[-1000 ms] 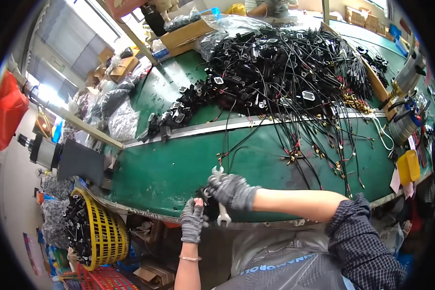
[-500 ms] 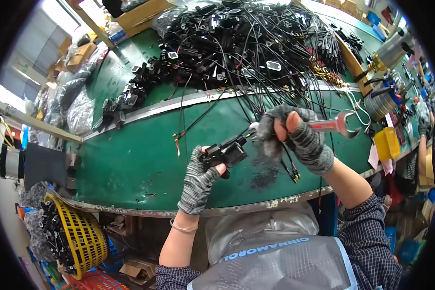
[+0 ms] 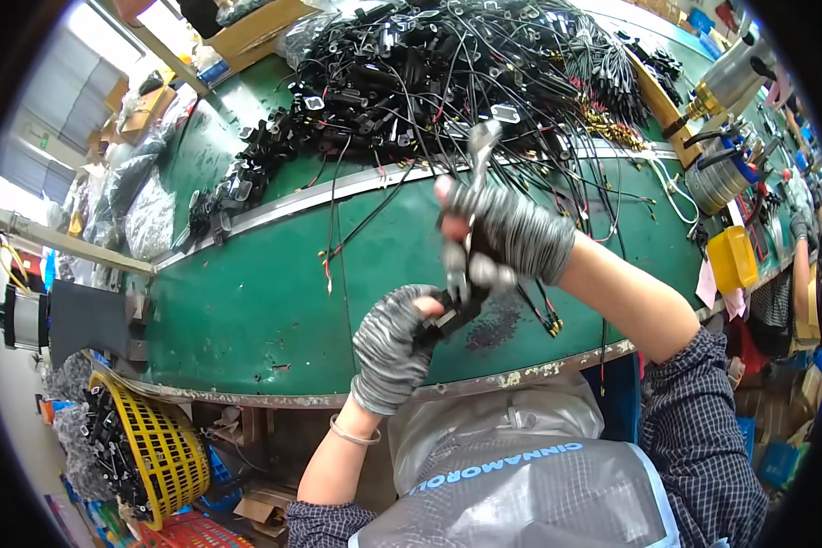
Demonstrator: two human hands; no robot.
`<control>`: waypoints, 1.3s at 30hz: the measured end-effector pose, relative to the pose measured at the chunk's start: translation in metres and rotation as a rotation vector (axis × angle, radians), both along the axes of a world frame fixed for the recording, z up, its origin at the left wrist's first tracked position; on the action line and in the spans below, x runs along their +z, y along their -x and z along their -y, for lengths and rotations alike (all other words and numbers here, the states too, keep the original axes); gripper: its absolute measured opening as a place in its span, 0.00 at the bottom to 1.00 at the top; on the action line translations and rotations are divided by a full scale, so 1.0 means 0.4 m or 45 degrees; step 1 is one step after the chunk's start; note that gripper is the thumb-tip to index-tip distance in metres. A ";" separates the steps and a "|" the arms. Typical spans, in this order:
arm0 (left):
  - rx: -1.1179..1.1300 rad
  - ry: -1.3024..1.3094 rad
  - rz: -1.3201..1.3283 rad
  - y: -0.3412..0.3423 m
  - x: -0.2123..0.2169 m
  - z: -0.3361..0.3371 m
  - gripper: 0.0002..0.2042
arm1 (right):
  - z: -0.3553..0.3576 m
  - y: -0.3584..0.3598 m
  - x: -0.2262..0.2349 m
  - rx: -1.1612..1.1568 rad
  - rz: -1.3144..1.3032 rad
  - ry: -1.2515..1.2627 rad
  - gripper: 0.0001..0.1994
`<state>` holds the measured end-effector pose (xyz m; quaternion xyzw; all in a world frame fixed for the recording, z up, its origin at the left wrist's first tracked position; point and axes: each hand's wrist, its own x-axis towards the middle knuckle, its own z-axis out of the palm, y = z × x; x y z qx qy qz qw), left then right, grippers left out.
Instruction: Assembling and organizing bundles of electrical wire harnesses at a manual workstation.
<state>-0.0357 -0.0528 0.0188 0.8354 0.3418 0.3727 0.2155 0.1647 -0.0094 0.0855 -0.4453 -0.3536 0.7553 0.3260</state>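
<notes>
A small black plastic housing (image 3: 453, 316) is gripped by my left hand (image 3: 391, 342) just above the near part of the green bench. My right hand (image 3: 511, 226) closes around an open-end wrench (image 3: 481, 164); one end points away toward the heap. The other end comes down at the housing, but blur and fingers hide exactly how they meet. Both hands wear grey striped gloves with bare fingertips. Cable ends with small gold-coloured connectors (image 3: 552, 323) hang out beneath my right wrist.
Across the far side of the green bench (image 3: 247, 320) lies a heap of black parts and cables (image 3: 411, 82), behind a metal strip (image 3: 292, 199). A yellow basket (image 3: 169, 447) of black parts stands lower left. At right are a yellow container (image 3: 732, 259) and another person's arm (image 3: 802, 283).
The wrench has swung from pointing right to pointing away from me, and its near end has come down to the housing. My left hand has turned and shifted slightly right.
</notes>
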 end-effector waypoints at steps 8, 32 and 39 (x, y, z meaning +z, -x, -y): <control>0.129 0.943 0.519 -0.031 0.023 0.006 0.17 | 0.079 0.005 -0.004 -0.143 0.114 -0.455 0.26; 0.059 0.088 -0.032 -0.012 -0.008 0.014 0.21 | 0.060 -0.011 -0.022 -0.026 0.051 -0.099 0.27; 0.087 0.710 0.444 -0.041 0.008 0.022 0.19 | 0.089 0.016 0.019 -0.046 0.305 -0.711 0.26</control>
